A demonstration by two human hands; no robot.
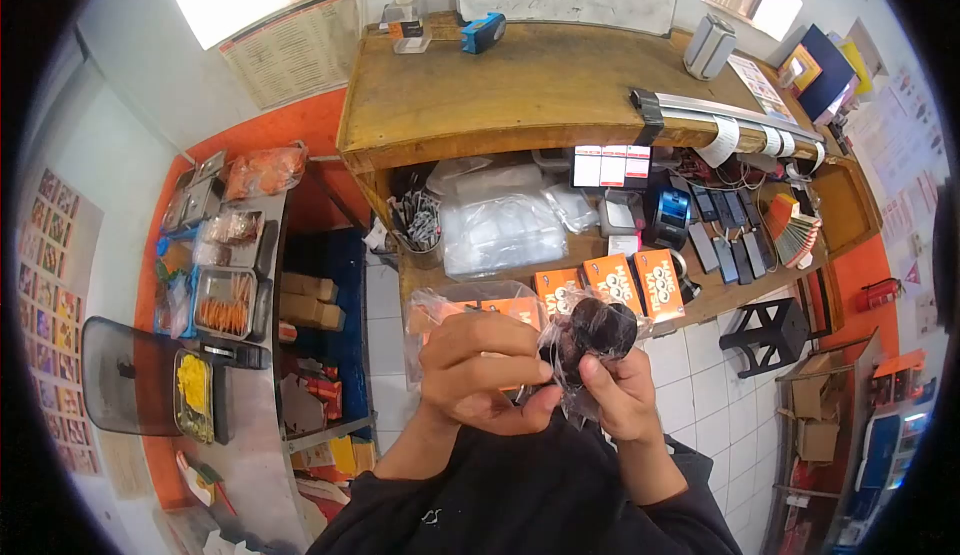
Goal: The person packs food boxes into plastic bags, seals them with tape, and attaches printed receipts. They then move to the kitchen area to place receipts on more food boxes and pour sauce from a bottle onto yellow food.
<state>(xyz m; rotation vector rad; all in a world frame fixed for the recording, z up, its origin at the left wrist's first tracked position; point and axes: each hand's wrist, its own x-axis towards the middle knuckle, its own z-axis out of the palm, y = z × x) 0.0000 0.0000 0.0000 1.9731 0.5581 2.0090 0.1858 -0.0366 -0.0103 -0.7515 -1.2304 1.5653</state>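
The left hand [480,365] has its fingertips at the clear wrap [578,403]; whether they pinch, I cannot tell. The right hand [625,400] clamps the wrapped dark round pieces [605,328] near the table's [738,297] front edge; best hold steady, working the film lightly. Behind, a clear bag [428,313], then orange boxes [662,285], crowd that edge.

The brown wooden counter [722,297] bears a flat pile of clear plastic bags [505,233]; left of that pile, a round container [420,239] of slim utensils; right, orange-and-white cardboard boxes [660,285]; farther right, dark rectangular handheld devices [733,258].
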